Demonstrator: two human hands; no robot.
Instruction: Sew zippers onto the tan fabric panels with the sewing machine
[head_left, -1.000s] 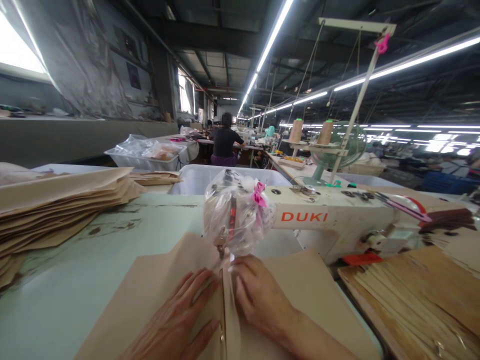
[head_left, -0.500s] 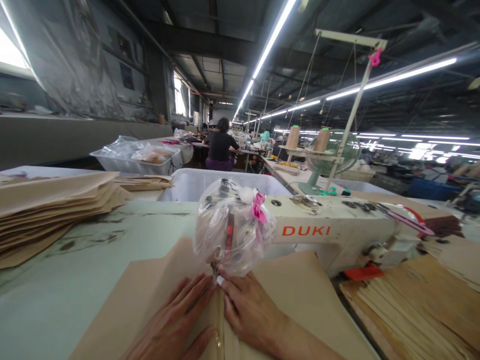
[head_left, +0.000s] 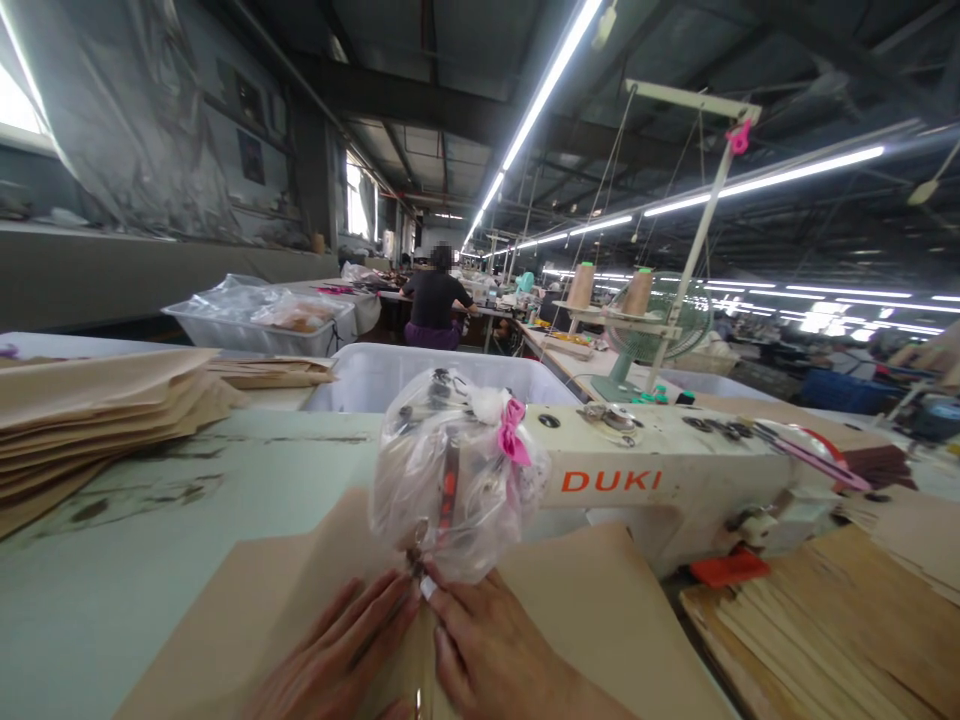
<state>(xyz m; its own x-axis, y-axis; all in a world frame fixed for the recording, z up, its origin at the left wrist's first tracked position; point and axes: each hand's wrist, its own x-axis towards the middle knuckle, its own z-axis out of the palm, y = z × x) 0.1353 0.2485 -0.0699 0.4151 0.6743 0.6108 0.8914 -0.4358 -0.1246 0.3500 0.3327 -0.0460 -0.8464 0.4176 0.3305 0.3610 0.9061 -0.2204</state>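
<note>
A large tan sheet lies under the presser foot of a white sewing machine marked DUKI. Down its middle, between my hands, runs a narrow strip with a shiny spot near the bottom edge. My left hand rests flat on the sheet left of the strip, fingers stretched toward the foot. To the right, my right hand has its fingers curled together at the strip's edge, white tape on one fingertip close to the foot. A clear plastic bag tied with pink ribbon covers the machine's head.
Stacked tan sheets lie at the left, and more tan pieces at the right. Behind the machine stand a white bin, thread cones and a green fan. Further back a person sits facing away.
The whole view has shifted slightly, so the machine head, sheet and hands appear a little lower and further left. Both hands keep about the same place beside the presser foot.
</note>
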